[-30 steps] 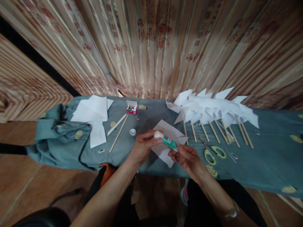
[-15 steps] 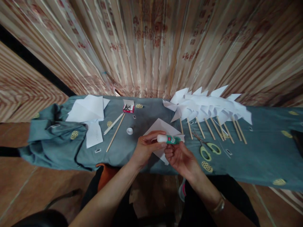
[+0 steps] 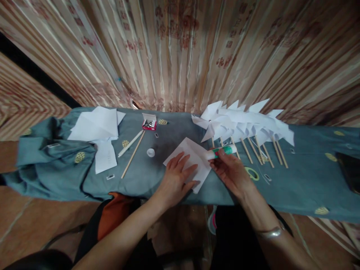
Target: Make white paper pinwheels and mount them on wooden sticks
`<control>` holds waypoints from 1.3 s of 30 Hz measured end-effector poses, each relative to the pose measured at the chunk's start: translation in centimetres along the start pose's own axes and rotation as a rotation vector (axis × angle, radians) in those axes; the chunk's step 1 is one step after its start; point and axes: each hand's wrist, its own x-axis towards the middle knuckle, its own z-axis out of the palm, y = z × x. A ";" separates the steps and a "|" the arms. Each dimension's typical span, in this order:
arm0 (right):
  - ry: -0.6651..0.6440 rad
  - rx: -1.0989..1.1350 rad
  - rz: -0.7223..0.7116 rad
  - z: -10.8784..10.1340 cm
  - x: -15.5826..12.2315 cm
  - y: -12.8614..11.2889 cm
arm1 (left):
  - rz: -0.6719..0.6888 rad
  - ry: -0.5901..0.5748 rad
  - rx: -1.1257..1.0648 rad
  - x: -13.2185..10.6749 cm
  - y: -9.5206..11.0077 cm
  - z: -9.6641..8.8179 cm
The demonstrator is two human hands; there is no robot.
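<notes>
A white square of paper (image 3: 194,144) lies on the cloth-covered table in front of me. My left hand (image 3: 178,178) rests on it, palm down with the fingers spread. In my right hand (image 3: 232,168) is a green and white glue stick (image 3: 225,150), lying sideways with its white end pointing left at the paper's right corner. Whether that end touches the paper I cannot tell. A small round white cap (image 3: 151,152) sits on the cloth to the left of the paper. Scissors with light green handles (image 3: 252,173) lie partly hidden behind my right hand.
Several white paper pinwheels (image 3: 247,123) on wooden sticks overlap at the back right. A small red box (image 3: 149,123) of metal pieces, a white pen (image 3: 130,144) and a wooden stick (image 3: 133,154) are left of centre. White sheets (image 3: 95,125) lie farther left; a dark phone-like object (image 3: 348,171) is far right.
My left hand has let go of the glue stick and come down flat on the paper. My right hand has moved right and now holds the glue stick alone.
</notes>
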 end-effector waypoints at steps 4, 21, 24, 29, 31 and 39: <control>-0.034 -0.311 -0.078 1.4 1.6 -0.2 | 0.036 -0.082 0.219 -0.7 -0.1 0.6; -0.021 -1.262 -0.401 0.7 3.7 2.6 | 0.056 -0.137 0.231 -0.9 -1.0 1.5; 0.015 -1.306 -0.427 0.7 3.6 2.5 | 0.056 -0.143 0.239 -0.9 -1.0 1.5; 0.038 -1.346 -0.460 0.8 3.4 2.4 | 0.061 -0.148 0.254 -1.0 -1.0 1.6; 0.033 -1.378 -0.474 0.9 3.4 2.4 | 0.067 -0.146 0.255 -1.0 -1.0 1.6; -0.009 -1.431 -0.531 1.5 3.5 2.6 | 0.058 -0.152 0.219 -0.8 -1.0 1.6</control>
